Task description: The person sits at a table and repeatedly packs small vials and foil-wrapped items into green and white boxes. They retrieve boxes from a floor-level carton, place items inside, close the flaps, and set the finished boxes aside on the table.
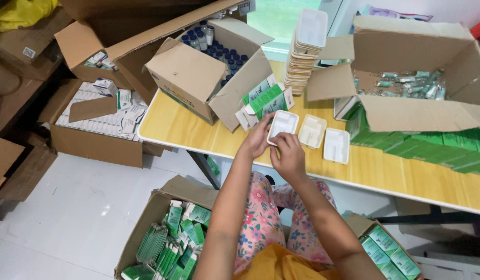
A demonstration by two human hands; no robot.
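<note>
Floor boxes [167, 238] of green cartons sat nearest, at six o'clock beneath the person's knees. Both hands met over the table [354, 171] edge: the left hand [256, 139] and right hand [288, 152] together gripped a white tray [282, 124]. Two more trays [325, 137] lay at three o'clock of it. Farther, at twelve, rose a tray stack [304, 49]; a vial box [214, 67] stood at eleven.

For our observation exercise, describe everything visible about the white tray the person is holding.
The white tray is small, rectangular with rounded corners, and looks like moulded pulp or plastic. Its shallow hollow faces up, tilted slightly. The left hand grips its near-left edge; the right hand touches its near rim. It sits over the yellow table, beside two similar trays.
</note>
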